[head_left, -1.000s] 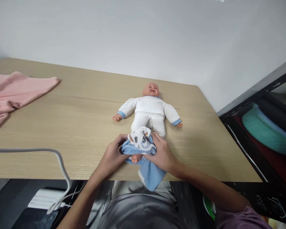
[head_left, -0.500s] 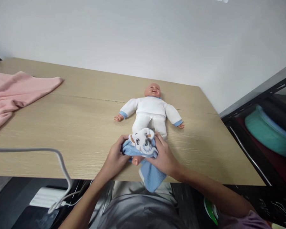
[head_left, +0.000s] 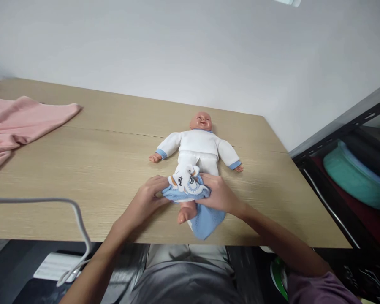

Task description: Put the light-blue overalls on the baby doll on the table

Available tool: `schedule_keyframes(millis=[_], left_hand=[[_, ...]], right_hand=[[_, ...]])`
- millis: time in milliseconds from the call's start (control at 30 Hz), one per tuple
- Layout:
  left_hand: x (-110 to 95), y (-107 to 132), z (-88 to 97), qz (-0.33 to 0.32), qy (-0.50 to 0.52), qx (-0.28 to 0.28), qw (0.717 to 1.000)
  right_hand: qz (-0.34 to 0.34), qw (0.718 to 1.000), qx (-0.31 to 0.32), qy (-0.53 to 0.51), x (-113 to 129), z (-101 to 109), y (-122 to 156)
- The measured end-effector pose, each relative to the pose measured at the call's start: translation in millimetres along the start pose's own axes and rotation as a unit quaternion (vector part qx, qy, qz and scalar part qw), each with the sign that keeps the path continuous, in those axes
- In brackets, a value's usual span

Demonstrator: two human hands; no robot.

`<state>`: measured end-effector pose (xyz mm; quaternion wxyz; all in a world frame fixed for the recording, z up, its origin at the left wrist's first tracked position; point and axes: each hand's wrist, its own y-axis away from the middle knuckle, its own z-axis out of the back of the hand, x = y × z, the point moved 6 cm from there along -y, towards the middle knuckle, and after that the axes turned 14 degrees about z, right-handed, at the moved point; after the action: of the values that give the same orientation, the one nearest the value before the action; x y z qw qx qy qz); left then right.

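Observation:
A baby doll (head_left: 198, 145) in a white top with blue cuffs lies on its back on the wooden table (head_left: 82, 169), head away from me. A light blue garment (head_left: 205, 215) with a white animal patch is bunched round its legs. My left hand (head_left: 145, 200) pinches the garment's left side. My right hand (head_left: 220, 194) grips its right side. One bare doll foot (head_left: 186, 212) sticks out below the bunched cloth.
A pink cloth (head_left: 15, 124) lies at the table's far left. A white cable (head_left: 72, 219) loops over the front edge on the left. A black metal shelf (head_left: 351, 169) with a teal item (head_left: 357, 177) stands to the right. A white wall is behind.
Both hands have pushed the bunched blue garment further up the doll's legs, away from me. More of the bare foot now shows below the cloth.

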<state>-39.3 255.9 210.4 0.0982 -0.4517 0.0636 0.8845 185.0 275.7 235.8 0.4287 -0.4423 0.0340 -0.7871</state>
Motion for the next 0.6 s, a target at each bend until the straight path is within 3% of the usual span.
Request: schedule_keyframes(millis=[133,300,467,600], left_hand=[[9,-4,4.7,0.018,0.005,-0.001,1.0],[17,-1,7.5,0.079,0.082,0.034,0.993],[14,2,18.7,0.089,0.136,0.03,0.986],[13,-1,24.6,0.104,0.162,0.015,0.981]], right_hand=[[-0.01,0.999,0.043,-0.017,-9,6,-1],[-0.051,0.994,0.083,-0.043,-17,16,3],[-0.054,0.994,0.05,-0.077,-20,24,13],[-0.094,0.973,-0.02,-0.21,-41,29,27]])
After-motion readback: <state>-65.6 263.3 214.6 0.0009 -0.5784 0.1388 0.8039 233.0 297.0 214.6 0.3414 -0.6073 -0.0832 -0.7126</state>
